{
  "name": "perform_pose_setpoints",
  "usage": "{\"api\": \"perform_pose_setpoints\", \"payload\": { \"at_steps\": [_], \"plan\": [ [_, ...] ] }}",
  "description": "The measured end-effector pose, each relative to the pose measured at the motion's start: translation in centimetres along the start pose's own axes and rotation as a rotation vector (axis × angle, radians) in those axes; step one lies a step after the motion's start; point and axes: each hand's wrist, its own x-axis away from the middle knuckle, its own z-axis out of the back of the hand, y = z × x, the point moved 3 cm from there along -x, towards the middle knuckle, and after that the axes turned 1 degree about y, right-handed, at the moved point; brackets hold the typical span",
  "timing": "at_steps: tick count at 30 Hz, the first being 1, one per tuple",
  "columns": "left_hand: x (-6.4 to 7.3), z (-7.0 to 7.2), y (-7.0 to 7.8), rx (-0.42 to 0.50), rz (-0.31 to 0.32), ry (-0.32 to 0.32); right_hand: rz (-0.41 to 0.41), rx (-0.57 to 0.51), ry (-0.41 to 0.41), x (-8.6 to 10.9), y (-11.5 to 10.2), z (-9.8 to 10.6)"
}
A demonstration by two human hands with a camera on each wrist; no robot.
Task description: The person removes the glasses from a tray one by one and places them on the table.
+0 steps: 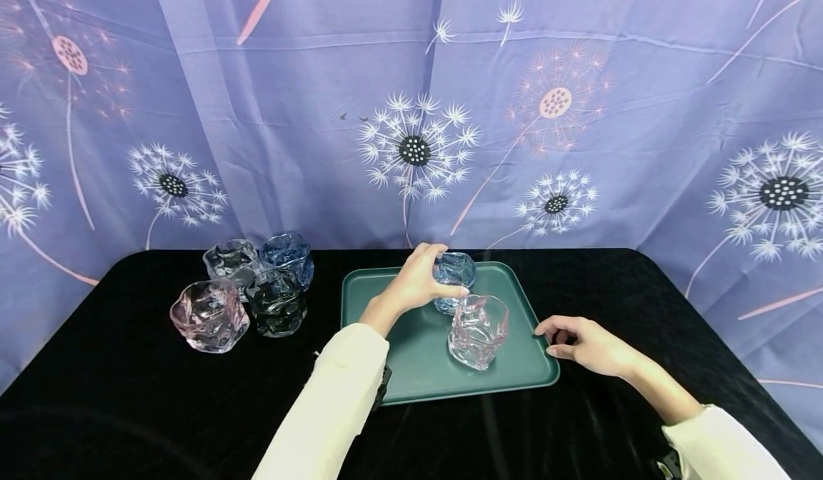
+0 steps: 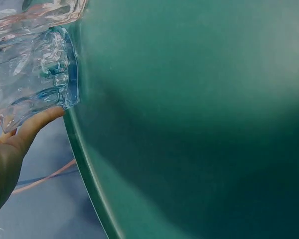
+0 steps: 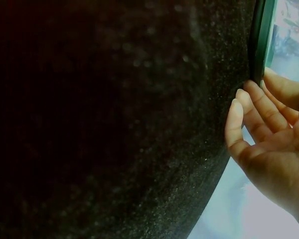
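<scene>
My left hand [image 1: 421, 280] grips a pale blue glass tumbler [image 1: 456, 271] around its sides, near the back of the green tray [image 1: 411, 366]. Its base is right at the tray surface in the left wrist view. Just in front of it stands a pale pink glass tumbler [image 1: 477, 337] with wavy walls, overlapping the blue one in the head view. At the tray's right edge, my right hand [image 1: 588, 344] pinches the rim with bent fingertips. In the right wrist view the green rim [image 3: 261, 45] meets the thumb and finger ends.
Several wavy glasses stand grouped on the black tabletop at the left: a pink one [image 1: 211, 316], a clear one [image 1: 230, 260], a dark grey one [image 1: 278, 305] and a blue one [image 1: 287, 255]. A purple dandelion-patterned curtain [image 1: 308, 108] hangs behind the table.
</scene>
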Motion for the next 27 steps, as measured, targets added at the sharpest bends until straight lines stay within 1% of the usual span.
{"api": "perform_pose_setpoints", "payload": {
  "at_steps": [7, 14, 18, 23, 27],
  "plan": [
    [0.2, 0.2, -0.2, -0.011, -0.001, 0.007, 0.011, 0.010, -0.001, 0.0, 0.0, 0.0],
    [0.5, 0.4, -0.1, -0.062, -0.005, 0.011, 0.022, 0.009, -0.002, 0.0, 0.0, 0.0],
    [0.7, 0.5, -0.1, -0.059, -0.008, 0.012, 0.025, 0.004, -0.001, 0.0, 0.1, 0.0],
    [1.0, 0.6, -0.1, -0.079, -0.018, 0.023, 0.045, 0.003, 0.004, 0.0, 0.1, 0.0],
    [1.3, 0.7, -0.2, -0.077, -0.013, 0.019, 0.047, 0.003, 0.003, 0.0, 0.1, 0.0]
  ]
}}
